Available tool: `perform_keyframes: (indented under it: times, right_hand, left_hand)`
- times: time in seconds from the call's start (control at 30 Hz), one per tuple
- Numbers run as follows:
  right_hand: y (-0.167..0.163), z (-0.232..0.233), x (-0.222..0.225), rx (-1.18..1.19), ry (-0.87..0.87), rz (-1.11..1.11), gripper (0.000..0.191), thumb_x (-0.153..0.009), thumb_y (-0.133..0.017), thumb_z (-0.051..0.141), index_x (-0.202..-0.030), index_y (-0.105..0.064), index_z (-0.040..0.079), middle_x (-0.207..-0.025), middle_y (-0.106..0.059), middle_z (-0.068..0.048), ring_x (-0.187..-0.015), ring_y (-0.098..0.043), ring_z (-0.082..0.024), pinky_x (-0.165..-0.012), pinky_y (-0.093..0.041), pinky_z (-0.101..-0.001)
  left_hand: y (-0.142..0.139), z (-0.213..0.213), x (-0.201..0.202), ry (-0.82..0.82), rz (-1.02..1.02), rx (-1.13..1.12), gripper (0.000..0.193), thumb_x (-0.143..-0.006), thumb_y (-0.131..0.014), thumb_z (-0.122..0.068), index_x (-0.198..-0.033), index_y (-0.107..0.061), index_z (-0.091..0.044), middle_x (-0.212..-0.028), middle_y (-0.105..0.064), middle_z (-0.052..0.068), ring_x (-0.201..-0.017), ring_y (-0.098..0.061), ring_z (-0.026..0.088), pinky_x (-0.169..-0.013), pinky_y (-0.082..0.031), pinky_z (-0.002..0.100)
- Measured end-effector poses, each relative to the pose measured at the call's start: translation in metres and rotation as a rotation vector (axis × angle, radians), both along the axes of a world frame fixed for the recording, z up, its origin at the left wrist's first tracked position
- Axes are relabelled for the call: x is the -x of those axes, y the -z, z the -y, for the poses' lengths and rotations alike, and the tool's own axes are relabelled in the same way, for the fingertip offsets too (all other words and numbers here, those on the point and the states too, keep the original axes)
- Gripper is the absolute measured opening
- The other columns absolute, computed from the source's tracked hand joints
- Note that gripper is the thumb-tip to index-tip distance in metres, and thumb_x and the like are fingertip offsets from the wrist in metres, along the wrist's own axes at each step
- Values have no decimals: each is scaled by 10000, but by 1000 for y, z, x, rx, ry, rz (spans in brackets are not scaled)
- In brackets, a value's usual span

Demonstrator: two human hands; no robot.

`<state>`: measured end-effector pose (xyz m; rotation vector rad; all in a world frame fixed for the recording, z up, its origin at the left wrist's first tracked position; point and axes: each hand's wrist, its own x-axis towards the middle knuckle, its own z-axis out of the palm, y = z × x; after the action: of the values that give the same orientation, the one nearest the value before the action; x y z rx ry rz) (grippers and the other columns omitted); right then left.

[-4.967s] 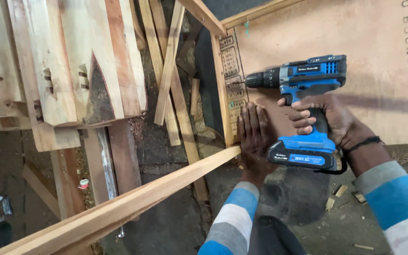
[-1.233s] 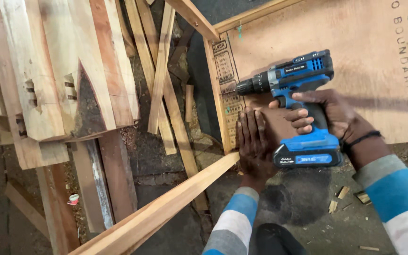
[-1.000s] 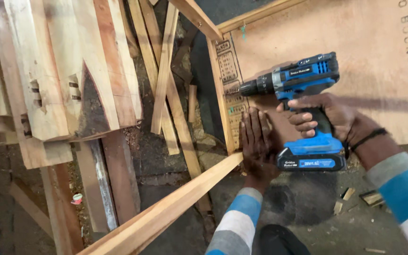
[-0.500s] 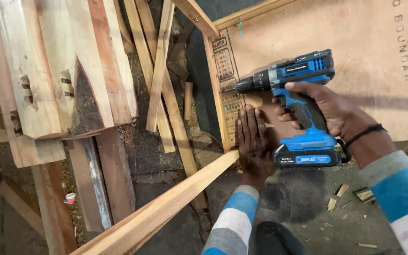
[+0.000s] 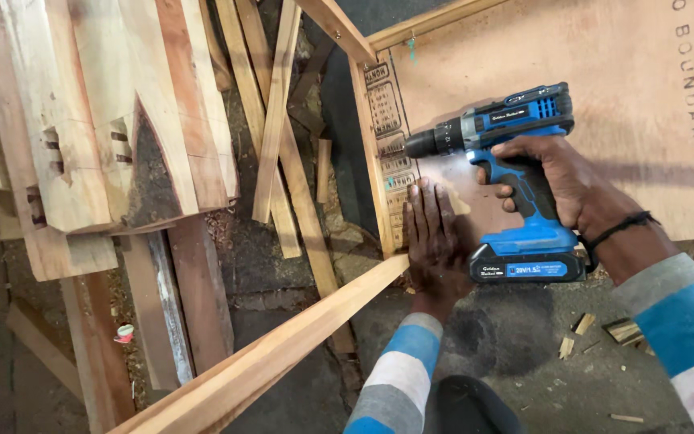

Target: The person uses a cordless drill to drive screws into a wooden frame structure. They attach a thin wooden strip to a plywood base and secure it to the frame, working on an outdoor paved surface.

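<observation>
My right hand grips the handle of a blue and black cordless drill, held level with its chuck pointing left at the wooden frame strip along the left edge of a plywood panel. My left hand lies flat, fingers spread, on the panel's lower left corner, just below the drill's tip. A long pale wooden batten runs from that corner down to the lower left.
Stacked notched planks fill the upper left. Thin wooden slats lie crossed on the dark ground between the stack and the panel. Wood chips are scattered at the lower right. A small red-and-white scrap lies lower left.
The drill has shifted slightly, dipping and rising near the frame strip, and my right hand's grip has settled on the handle. My left hand stays flat on the corner.
</observation>
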<state>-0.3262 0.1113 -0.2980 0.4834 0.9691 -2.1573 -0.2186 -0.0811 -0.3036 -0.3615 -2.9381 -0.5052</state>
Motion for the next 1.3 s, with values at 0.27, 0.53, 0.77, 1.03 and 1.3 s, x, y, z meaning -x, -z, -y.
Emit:
perform_keyframes:
  times: [0.27,0.53,0.77,1.03,1.3]
  right_hand:
    - [-13,-15,-7,-48,58,15,398,-900,-675,272,-1189,-644,0,-987,-742,-158,-647,-647,-161,-525,-570,-303]
    - [-4,-11,-5,31,32,47,337,-928,-700,301,-1150,-640,55,-931,-730,-113,-602,-614,-118,-495,-549,-283]
    - [3,-6,-3,-1,12,68,351,-924,-704,316,-1144,-636,51,-941,-731,-115,-597,-611,-112,-493,-547,-271]
    - [3,-7,-3,23,-17,70,397,-902,-727,365,-1129,-644,50,-948,-735,-85,-618,-626,-107,-506,-558,-278]
    - [-9,-33,-16,-121,39,41,410,-896,-719,400,-1094,-688,42,-926,-766,-84,-617,-661,-128,-520,-566,-295]
  left_hand:
    - [3,-2,-1,-19,18,79,893,-869,-485,-319,-1598,-205,113,-1694,-209,317,-1613,-182,456,-1346,-128,513]
    - [1,-4,-1,-18,14,60,869,-888,-457,-323,-1598,-212,115,-1700,-200,327,-1621,-178,460,-1348,-128,521]
    - [4,-1,-2,-24,81,176,921,-884,-507,-375,-1610,-198,99,-1705,-194,306,-1616,-172,450,-1345,-123,499]
    - [4,-4,-3,-27,15,92,861,-959,-469,-393,-1618,-197,89,-1715,-196,282,-1625,-176,431,-1352,-134,505]
    - [-7,-13,-6,-27,-42,-37,765,-1016,-499,-376,-1598,-271,66,-1679,-274,282,-1592,-241,424,-1326,-166,512]
